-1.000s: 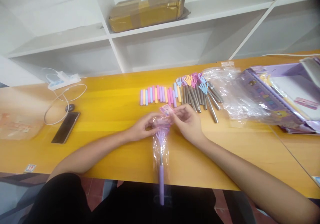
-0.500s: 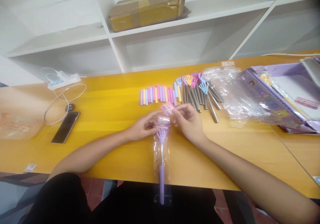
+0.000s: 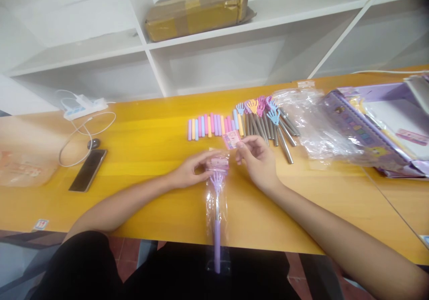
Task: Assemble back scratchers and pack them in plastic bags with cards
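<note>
Head view: purple hand-headed scratcher [image 3: 217,242] lies inside clear plastic sleeve [image 3: 224,206], left hand [image 3: 189,170] pinching the sleeve's top; right hand [image 3: 259,164] pinches pink printed card [image 3: 229,139], outside it; coloured hand-headed steel rods [image 3: 284,145] lie unbagged.

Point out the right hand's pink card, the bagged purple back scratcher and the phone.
Pink card [image 3: 231,139]: head view, middle of its printed face.
Bagged purple back scratcher [image 3: 217,229]: head view, upper handle.
Phone [image 3: 88,170]: head view, its dark front.

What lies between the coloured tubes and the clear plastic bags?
Metal rods with hand-shaped heads lie between the coloured tubes and the plastic bags, in the head view.
</note>
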Tool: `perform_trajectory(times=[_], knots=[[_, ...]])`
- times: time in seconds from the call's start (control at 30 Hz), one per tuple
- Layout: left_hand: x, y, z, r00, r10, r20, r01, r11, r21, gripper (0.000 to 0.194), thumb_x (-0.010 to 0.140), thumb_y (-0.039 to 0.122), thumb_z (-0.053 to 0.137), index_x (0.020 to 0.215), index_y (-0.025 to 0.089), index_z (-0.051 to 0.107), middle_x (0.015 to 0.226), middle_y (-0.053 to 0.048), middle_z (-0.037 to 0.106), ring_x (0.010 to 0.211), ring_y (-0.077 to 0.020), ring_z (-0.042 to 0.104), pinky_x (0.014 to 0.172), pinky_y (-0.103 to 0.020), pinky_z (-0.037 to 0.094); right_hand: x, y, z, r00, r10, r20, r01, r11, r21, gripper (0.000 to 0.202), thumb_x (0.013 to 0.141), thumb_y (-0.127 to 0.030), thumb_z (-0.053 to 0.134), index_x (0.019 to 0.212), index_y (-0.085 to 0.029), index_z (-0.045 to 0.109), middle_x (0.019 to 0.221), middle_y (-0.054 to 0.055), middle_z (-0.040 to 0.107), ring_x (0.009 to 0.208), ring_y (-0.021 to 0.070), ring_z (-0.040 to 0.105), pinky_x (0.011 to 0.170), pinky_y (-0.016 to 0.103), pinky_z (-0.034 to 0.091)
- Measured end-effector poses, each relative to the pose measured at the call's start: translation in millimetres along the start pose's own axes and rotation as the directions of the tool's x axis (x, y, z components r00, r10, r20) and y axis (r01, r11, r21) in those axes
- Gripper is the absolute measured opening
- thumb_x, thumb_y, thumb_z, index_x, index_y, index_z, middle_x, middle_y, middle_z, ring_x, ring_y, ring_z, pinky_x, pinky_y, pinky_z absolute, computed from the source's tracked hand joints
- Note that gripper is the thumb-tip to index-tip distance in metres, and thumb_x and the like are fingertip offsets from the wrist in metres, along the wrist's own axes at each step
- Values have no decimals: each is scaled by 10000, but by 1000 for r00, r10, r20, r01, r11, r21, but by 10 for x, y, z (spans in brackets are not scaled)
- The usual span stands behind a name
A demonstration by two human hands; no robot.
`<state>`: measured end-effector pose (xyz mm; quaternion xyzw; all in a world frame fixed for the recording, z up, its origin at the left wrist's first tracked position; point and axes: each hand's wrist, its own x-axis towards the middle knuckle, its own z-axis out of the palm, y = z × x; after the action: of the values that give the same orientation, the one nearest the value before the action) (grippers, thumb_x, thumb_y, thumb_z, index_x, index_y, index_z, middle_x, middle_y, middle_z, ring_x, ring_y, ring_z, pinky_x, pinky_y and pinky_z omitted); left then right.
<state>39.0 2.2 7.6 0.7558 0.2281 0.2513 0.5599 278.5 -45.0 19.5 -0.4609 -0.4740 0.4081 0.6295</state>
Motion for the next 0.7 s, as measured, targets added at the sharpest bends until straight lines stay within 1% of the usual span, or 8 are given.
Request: perform_trajectory(times=[0.13,0.2,0.27,0.33,0.43,0.5,0.6,0.7], knots=[[-2,-73,-12,1000,10,-25,-10,1000,-28,758,912,274,773,1605,325,470,1637,-128,499,1522,-345,470,1278,-572,368,-23,-29,-9,997,-45,57,46,999,-29,329,927,-518,755,952,-241,580,653,-52,627,539,114,599,520,266,511],[5,-94,-14,999,34,-27,-37,992,-121,787,894,271,797,1608,317,468,1647,-136,486,1533,-345,459,1288,-577,351,-39,-17,-2,995,-60,85,65,997,-52,309,936,-506,747,948,-239,590,674,-45,635,555,118,610,530,271,519],[20,-89,-15,999,44,-12,-46,965,-260,772,892,273,805,1594,313,488,1630,-142,510,1527,-337,472,1294,-576,340,-48,6,3,991,-80,105,89,992,-89,272,947,-472,741,949,-235,607,690,-39,642,577,120,624,552,273,528],[40,-65,-17,999,27,25,-15,917,-398,727,897,299,805,1569,302,526,1605,-148,540,1515,-340,491,1288,-581,344,-46,27,0,989,-103,109,116,985,-127,233,955,-434,736,954,-231,621,701,-36,643,595,120,635,576,273,534],[72,-21,-26,999,-9,51,35,837,-545,651,900,371,782,1512,248,598,1564,-165,583,1500,-363,506,1279,-587,345,-30,47,-21,985,-140,98,155,972,-177,202,961,-403,729,964,-228,628,734,-28,653,617,122,647,607,277,540],[91,-5,-35,999,-25,44,47,781,-622,613,899,395,741,1473,204,637,1524,-172,620,1478,-370,529,1281,-582,338,-20,57,-40,984,-141,112,162,964,-211,205,966,-411,720,969,-228,627,751,-19,665,626,128,654,613,284,542],[108,-4,-51,997,-64,39,72,685,-725,560,889,384,658,1399,158,693,1455,-166,676,1407,-358,597,1285,-569,327,-12,82,-63,983,-94,157,134,955,-264,225,977,-441,699,983,-228,625,735,-12,671,636,144,664,609,293,543],[106,-26,-66,993,-113,38,100,624,-775,573,854,410,622,1346,131,715,1424,-174,694,1366,-362,625,1290,-570,305,-8,106,-72,982,-84,168,133,944,-303,241,978,-461,694,1001,-230,630,758,-3,677,654,151,661,632,308,557]])
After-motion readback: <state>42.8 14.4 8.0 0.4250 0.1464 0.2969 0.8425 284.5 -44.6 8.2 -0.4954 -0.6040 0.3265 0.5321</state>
